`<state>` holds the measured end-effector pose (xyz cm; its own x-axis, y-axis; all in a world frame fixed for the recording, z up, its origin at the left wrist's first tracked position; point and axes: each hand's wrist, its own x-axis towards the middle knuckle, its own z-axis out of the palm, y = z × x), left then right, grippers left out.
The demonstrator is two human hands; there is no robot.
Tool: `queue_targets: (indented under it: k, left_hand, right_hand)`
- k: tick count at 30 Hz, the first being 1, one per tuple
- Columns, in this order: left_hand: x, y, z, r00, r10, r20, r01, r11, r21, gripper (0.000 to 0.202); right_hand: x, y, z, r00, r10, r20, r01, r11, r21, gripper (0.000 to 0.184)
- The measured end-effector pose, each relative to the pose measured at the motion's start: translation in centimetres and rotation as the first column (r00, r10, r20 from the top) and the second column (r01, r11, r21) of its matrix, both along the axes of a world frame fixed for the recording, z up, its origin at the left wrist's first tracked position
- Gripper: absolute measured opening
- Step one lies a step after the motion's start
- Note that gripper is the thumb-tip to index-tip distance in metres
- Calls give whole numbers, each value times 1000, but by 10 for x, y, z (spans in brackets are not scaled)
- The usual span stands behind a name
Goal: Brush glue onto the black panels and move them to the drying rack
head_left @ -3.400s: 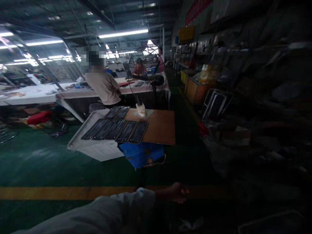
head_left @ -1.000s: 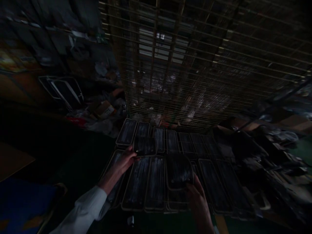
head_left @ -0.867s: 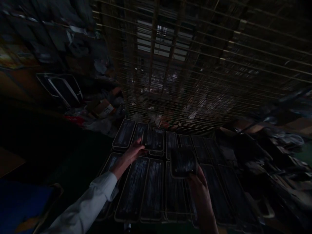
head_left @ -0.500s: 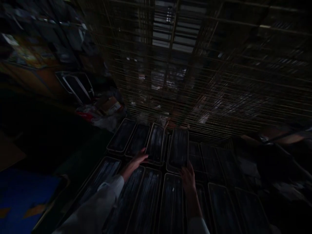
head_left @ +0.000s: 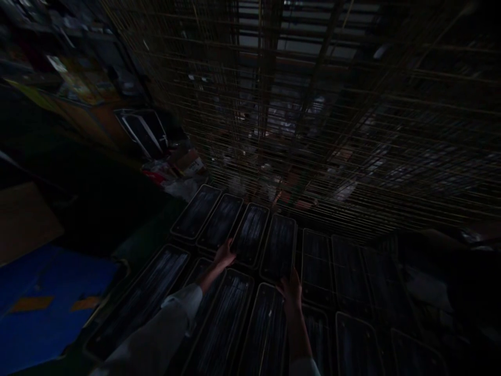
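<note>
Dark, shallow rectangular trays with pale rims lie in two rows in front of me; what fills them is too dark to tell, though streaks shine on their surfaces. My left hand [head_left: 225, 254] is at the near left corner of one back-row tray [head_left: 251, 235], its fingers curled at the edge. To its right, my right hand [head_left: 290, 289] grips the near right corner of a neighbouring tray [head_left: 278, 248], thumb at the near side and fingers along the right side. These two trays lie side by side with a narrow gap. Fingertips of both hands are partly lost in the dark.
A tall wire mesh [head_left: 274, 130] rises behind the trays, with clutter beyond it. A blue sheet [head_left: 58, 292] with orange patches and a brown board [head_left: 29, 222] are at the left. Boxes and bags [head_left: 183, 167] lie past the far left tray. Lighting is very dim.
The tray at my right hand, earlier raised and overlapping its neighbours, has come down and left into the back row. My left hand stays at its tray's corner. The view has shifted.
</note>
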<state>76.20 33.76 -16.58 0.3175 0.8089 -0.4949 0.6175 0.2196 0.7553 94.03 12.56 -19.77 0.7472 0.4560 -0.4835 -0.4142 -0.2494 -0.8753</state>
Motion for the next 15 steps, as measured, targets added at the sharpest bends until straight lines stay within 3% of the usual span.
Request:
queue_targets:
  k: [4, 7, 11, 15]
  left_hand:
    - [-4, -4, 1, 990, -73, -120, 88, 988, 127, 58]
    - [-8, -10, 5, 969, -86, -234, 140, 964, 227, 50]
    - [-12, -21, 13, 959, -65, -276, 140, 954, 264, 51]
    - [-25, -43, 20, 955, -91, -281, 183, 930, 319, 50]
  right_hand:
    - [1, 12, -2, 1000, 5, 28, -3, 996, -85, 95]
    - [2, 15, 1, 990, 81, 114, -59, 981, -184, 93]
    - [0, 13, 10, 958, 181, 220, -102, 938, -330, 84]
    - [-5, 10, 21, 958, 202, 206, -118, 925, -361, 78]
